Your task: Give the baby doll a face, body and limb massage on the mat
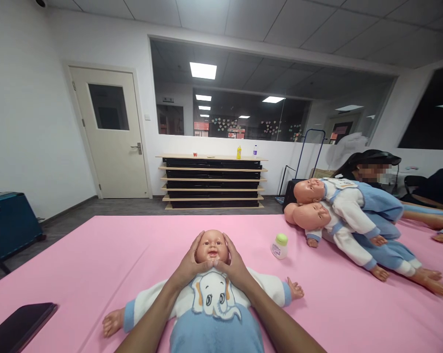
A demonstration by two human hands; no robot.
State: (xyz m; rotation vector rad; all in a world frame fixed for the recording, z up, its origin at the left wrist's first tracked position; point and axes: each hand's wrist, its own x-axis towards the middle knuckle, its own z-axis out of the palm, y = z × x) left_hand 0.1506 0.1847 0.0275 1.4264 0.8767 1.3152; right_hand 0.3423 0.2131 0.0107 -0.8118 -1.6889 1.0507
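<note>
A baby doll (212, 246) lies on its back on the pink table cover (114, 245), head away from me and arms spread out. It wears a white and blue outfit with an elephant on the chest. My left hand (190, 262) is cupped around one side of the doll's head, fingers along the cheek and thumb under the chin. On the other side, my right hand (236, 262) mirrors it, the two thumbs meeting below the doll's mouth. A small white bottle with a green cap (279, 246) stands to the right of the head.
Several more dolls (350, 211) lie piled at the right, with a person in a black cap (372, 164) behind them. A dark phone (21, 326) rests at the left front. Beyond the table are stacked boards (212, 181) and a teal suitcase (13, 225).
</note>
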